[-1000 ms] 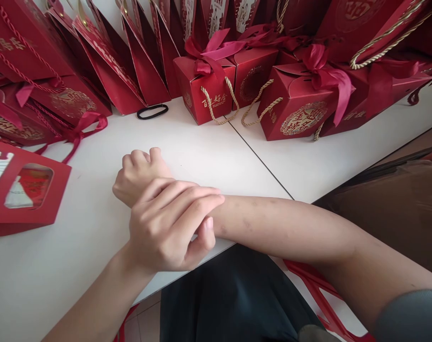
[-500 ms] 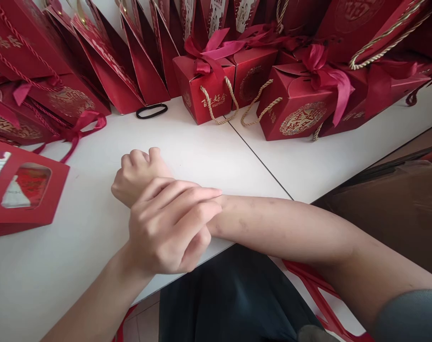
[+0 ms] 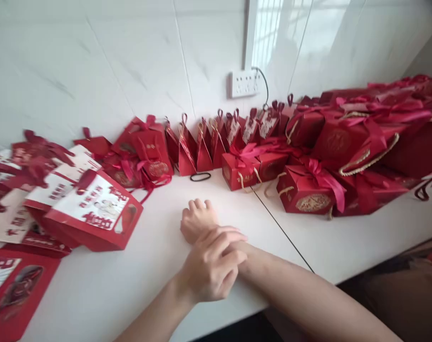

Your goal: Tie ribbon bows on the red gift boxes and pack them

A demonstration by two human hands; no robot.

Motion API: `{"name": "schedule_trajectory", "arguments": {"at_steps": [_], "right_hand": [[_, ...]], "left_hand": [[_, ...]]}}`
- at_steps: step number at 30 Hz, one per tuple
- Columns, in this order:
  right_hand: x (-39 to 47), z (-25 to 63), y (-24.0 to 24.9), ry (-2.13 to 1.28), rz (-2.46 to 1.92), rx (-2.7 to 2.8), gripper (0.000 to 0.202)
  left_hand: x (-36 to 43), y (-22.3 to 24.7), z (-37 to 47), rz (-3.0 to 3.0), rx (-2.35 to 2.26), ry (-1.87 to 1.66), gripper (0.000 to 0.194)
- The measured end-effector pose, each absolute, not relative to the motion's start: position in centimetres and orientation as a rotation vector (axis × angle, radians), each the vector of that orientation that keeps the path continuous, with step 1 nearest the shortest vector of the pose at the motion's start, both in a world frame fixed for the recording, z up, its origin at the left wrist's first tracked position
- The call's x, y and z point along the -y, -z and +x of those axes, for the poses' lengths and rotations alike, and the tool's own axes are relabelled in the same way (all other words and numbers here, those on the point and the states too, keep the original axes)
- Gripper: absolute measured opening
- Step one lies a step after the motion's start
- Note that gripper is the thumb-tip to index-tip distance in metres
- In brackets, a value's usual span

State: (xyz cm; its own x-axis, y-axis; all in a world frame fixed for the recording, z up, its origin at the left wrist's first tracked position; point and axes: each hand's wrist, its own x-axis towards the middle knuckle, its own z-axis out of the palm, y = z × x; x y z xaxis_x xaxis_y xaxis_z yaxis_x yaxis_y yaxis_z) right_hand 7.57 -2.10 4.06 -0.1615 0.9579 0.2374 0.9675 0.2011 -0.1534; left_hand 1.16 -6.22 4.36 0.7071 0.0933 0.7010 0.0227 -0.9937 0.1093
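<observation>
My left hand [image 3: 216, 263] comes in from the lower left and lies across my right wrist, its fingers stretched out loosely over the top of the forearm. Nothing is held in it. Under and beyond it, my right hand [image 3: 198, 219] rests on the white table [image 3: 158, 275] with its fingers curled in, and no object shows in it. A black elastic loop [image 3: 200, 176] lies on the table beyond my hands. Nearby behind it stand narrow red triangular boxes [image 3: 204, 154], and a red box with a pink ribbon [image 3: 239, 170] is to their right.
At left are red boxes with white printed fronts [image 3: 94, 204]. More ribboned red boxes [image 3: 308, 192] with rope handles are piled at right. A socket strip [image 3: 244, 83] with a black cable is on the tiled wall [image 3: 130, 57]. A dark seam crosses the table.
The view has tilted up, bringing in the wall, the socket and more boxes. My left hand still lies over my right wrist, with both now lower and further right in the picture.
</observation>
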Motion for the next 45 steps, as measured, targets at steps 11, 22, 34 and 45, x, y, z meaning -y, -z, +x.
{"name": "schedule_trajectory", "arguments": {"at_steps": [11, 22, 34, 45], "right_hand": [[0.3, 16.1, -6.8, 0.655, -1.614, 1.496, 0.020], [-0.9, 17.2, -4.4, 0.501, -2.024, 1.374, 0.034], [0.7, 13.5, -4.6, 0.161, -1.169, 1.485, 0.026], [-0.7, 14.4, -2.6, -0.460, -1.311, 1.463, 0.065]], "left_hand": [[3.2, -3.1, -1.0, 2.742, -0.526, -1.361, 0.027], [1.0, -1.8, -0.4, 2.660, -0.627, -1.176, 0.029], [-1.4, -2.1, -2.0, 1.594, -1.054, -1.292, 0.045], [-1.9, -3.0, -2.4, 1.431, -1.103, -1.295, 0.037]]}}
